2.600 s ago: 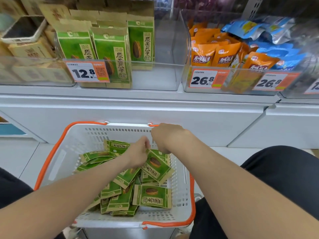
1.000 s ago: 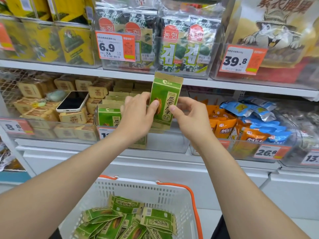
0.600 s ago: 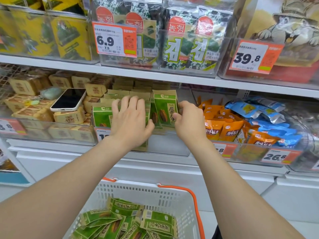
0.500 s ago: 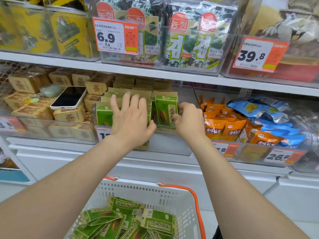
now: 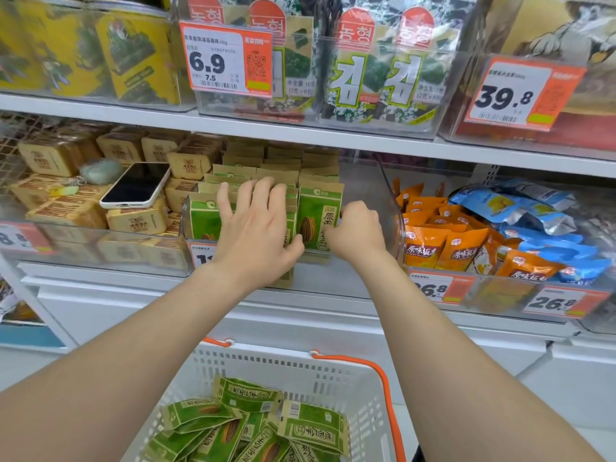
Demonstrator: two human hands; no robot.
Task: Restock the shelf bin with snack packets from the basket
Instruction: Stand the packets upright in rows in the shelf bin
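Green snack packets stand upright in rows in a clear shelf bin (image 5: 383,181) on the middle shelf. My left hand (image 5: 256,228) lies flat with straight fingers against the front packets of the left rows. My right hand (image 5: 356,233) has curled fingers at the right edge of the front green packet (image 5: 315,216) of the right row; whether it grips the packet is unclear. Below, a white basket (image 5: 333,371) with an orange handle holds several more green packets (image 5: 246,428) lying in a heap.
A phone (image 5: 135,185) lies on tan boxes in the bin to the left. Orange packets (image 5: 443,245) and blue packets (image 5: 533,215) fill the bin to the right. Seaweed packs (image 5: 376,61) and price tags sit on the shelf above. The bin's right side behind the front packet has room.
Both hands lifted a green packet from the basket to the shelf and set it upright in the right row of the bin. The left hand then flattened against the left rows.
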